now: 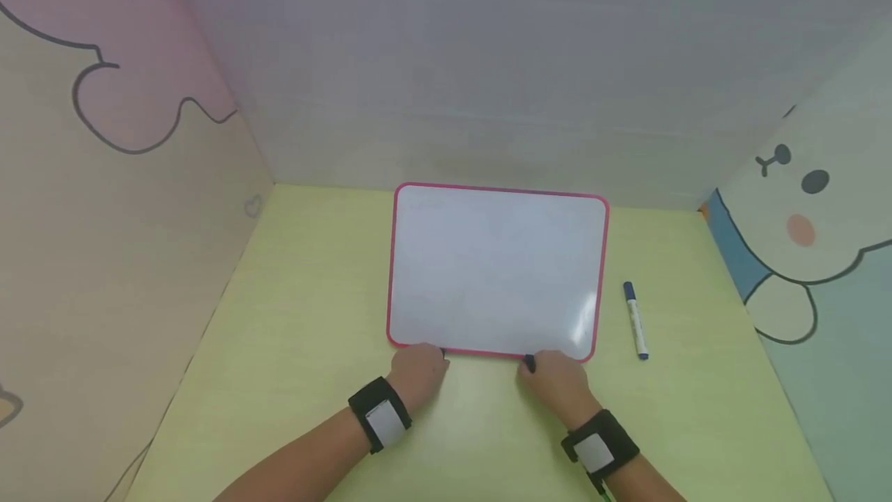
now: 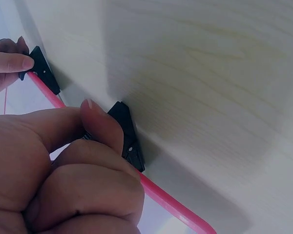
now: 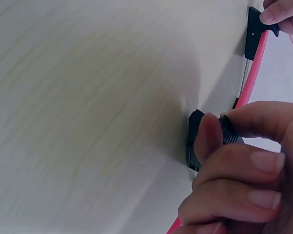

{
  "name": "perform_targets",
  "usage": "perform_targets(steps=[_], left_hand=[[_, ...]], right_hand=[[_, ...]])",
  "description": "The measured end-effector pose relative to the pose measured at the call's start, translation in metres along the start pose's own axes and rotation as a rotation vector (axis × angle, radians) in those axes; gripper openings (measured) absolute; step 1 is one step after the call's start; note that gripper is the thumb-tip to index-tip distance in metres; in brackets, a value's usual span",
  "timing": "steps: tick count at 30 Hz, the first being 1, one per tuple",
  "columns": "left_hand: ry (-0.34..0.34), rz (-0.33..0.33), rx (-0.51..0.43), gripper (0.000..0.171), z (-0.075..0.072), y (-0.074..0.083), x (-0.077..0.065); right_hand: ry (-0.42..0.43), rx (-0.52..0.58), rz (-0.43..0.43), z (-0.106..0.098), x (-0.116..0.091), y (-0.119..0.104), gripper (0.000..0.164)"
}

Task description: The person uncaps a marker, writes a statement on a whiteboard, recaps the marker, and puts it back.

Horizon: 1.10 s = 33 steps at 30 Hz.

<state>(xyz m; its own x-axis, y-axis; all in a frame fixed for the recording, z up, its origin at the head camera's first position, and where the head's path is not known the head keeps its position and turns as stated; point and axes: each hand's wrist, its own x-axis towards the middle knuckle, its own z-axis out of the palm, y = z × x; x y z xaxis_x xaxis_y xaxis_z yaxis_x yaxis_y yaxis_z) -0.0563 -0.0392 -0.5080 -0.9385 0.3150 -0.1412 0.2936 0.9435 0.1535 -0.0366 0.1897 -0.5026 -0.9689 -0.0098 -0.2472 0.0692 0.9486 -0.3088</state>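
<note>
A whiteboard [image 1: 498, 266] with a pink frame lies on the table in the head view. At the left part of its near edge, my left hand [image 1: 419, 375] pinches a black clip [image 2: 129, 141] between thumb and curled index finger. My right hand [image 1: 557, 384] pinches a second black clip [image 3: 193, 141] farther right along the same edge. In the wrist views both clips sit at the pink frame [image 2: 171, 204], partly hidden by the fingers. The undersides of the clips cannot be seen.
A white marker [image 1: 636, 321] with blue ends lies right of the whiteboard on the pale yellow table [image 1: 313, 269]. A plain wall [image 1: 481, 84] stands behind. Side panels with cartoon drawings [image 1: 801, 231] border the table left and right.
</note>
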Motion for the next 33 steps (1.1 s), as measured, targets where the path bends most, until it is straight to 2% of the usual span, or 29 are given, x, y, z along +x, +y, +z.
perform_targets(steps=[6, 8, 13, 17, 19, 21, 24, 26, 29, 31, 33], left_hand=[[0.006, 0.068, 0.026, 0.043, -0.006, -0.002, -0.003], [0.000, 0.084, 0.004, 0.042, -0.008, -0.004, -0.003], [-0.024, 0.092, -0.121, 0.040, -0.007, -0.012, -0.001], [-0.043, 0.167, -0.157, 0.042, -0.011, -0.022, 0.003], [-0.041, 0.211, -0.178, 0.040, -0.017, -0.027, 0.005], [-0.049, 0.227, -0.228, 0.037, -0.024, -0.031, 0.008], [-0.048, 0.225, -0.332, 0.031, -0.037, -0.037, 0.011], [-0.057, 0.215, -0.369, 0.030, -0.042, -0.041, 0.011], [-0.072, 0.217, -0.379, 0.030, -0.043, -0.045, 0.007], [-0.074, 0.215, -0.361, 0.030, -0.040, -0.049, 0.005], [-0.070, 0.209, -0.354, 0.032, -0.036, -0.052, 0.002]], right_hand=[[-0.007, 0.015, 0.005, 0.000, -0.001, 0.001, 0.037], [-0.013, 0.016, 0.006, -0.001, -0.001, 0.001, 0.038], [-0.037, 0.011, 0.015, 0.000, -0.001, 0.002, 0.039], [-0.049, 0.017, 0.030, 0.001, 0.000, 0.003, 0.040], [-0.045, 0.022, 0.036, 0.001, -0.001, 0.003, 0.041], [-0.042, 0.022, 0.043, 0.001, -0.003, 0.004, 0.041], [-0.029, 0.016, 0.043, 0.002, -0.006, 0.004, 0.041], [-0.028, 0.008, 0.030, 0.000, -0.008, 0.005, 0.041], [-0.065, 0.055, 0.026, -0.013, -0.013, 0.009, 0.041], [-0.088, 0.123, 0.031, -0.029, -0.015, 0.016, 0.039], [-0.068, 0.217, 0.059, -0.047, -0.014, 0.027, 0.036]])
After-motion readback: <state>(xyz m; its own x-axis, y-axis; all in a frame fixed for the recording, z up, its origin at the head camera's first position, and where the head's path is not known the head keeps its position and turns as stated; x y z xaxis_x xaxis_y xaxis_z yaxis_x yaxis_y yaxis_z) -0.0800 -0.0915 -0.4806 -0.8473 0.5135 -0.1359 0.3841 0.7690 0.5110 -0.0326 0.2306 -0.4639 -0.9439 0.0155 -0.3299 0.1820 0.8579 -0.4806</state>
